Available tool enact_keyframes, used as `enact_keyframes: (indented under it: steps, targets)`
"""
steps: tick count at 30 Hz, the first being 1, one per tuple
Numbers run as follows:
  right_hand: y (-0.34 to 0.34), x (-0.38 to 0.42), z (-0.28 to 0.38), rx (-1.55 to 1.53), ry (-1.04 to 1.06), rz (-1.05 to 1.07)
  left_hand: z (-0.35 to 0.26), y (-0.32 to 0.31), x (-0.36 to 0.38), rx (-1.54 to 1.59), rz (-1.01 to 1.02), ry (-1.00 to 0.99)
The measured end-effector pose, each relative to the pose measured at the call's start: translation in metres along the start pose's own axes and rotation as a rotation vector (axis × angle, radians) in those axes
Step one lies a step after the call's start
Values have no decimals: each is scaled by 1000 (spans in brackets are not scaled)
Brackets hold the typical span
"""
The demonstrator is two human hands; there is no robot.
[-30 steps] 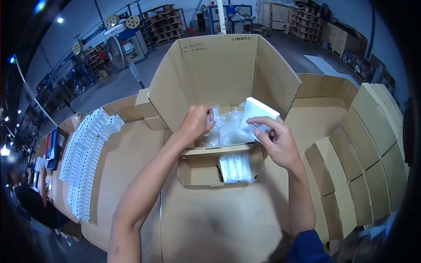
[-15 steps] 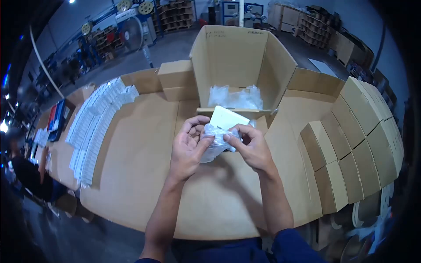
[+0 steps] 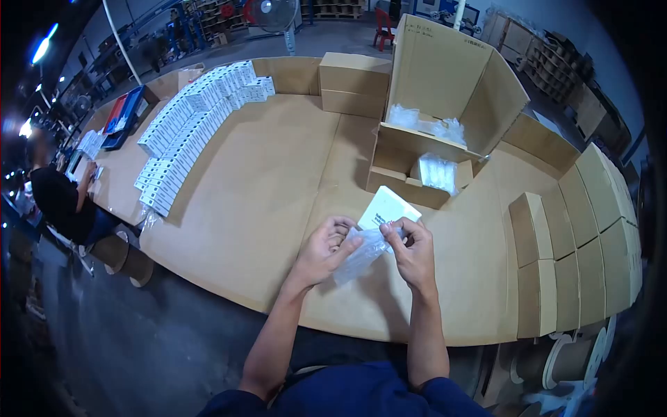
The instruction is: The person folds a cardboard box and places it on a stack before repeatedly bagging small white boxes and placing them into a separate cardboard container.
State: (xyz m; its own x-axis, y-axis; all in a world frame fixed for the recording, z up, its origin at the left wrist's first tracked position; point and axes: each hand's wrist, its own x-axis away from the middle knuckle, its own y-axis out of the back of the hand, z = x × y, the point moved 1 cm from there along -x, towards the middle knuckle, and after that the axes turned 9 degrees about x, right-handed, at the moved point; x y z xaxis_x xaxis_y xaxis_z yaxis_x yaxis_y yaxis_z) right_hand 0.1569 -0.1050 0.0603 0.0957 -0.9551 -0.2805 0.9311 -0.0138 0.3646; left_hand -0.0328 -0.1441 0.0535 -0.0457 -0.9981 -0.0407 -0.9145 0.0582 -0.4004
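A flat white piece with dark print [image 3: 387, 206] sticks up out of a crumpled clear plastic bag [image 3: 356, 258], held above the cardboard-covered table. My left hand [image 3: 319, 255] pinches the bag's left side between thumb and fingers. On the other side, my right hand [image 3: 415, 256] has its thumb and fingers closed on the bag's edge, against the lower right of the white piece. The bag covers the piece's lower part. Beyond my hands stands a small open carton [image 3: 404, 189] with plastic-wrapped items [image 3: 438, 174] inside.
Behind the small carton rises a large open cardboard box [image 3: 445, 66] holding clear plastic. Small white boxes [image 3: 198, 115] stand in long rows at left. Brown cartons [image 3: 566, 267] are stacked at right; another brown box [image 3: 354, 80] is at the back. A person [image 3: 59, 198] sits far left beside a blue tray [image 3: 125, 118].
My view has swung left and shifted, so the small carton's contents show. The white piece's printed face is more visible, and the bag hangs more spread out below it. Both hands keep hold.
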Motion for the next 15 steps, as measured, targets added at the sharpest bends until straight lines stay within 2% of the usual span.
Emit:
enact_keyframes:
  steps: [2, 5, 7, 11, 15]
  targets:
    - [-4, 1, 0, 4, -34, 30, 11, 10, -8, -15, 122, 70]
    - [-10, -5, -4, -25, -79, 87, 11, 15, -19, -57, 4, 57]
    - [-12, -5, -6, -52, -145, 131, 12, 20, -26, 22, -28, 10]
    - [-25, -14, -6, -497, -284, 86, 9, 20, -32, 265, -46, -97]
    - [-35, -10, 5, -543, -427, 95, 8, 21, -29, 314, -131, -154]
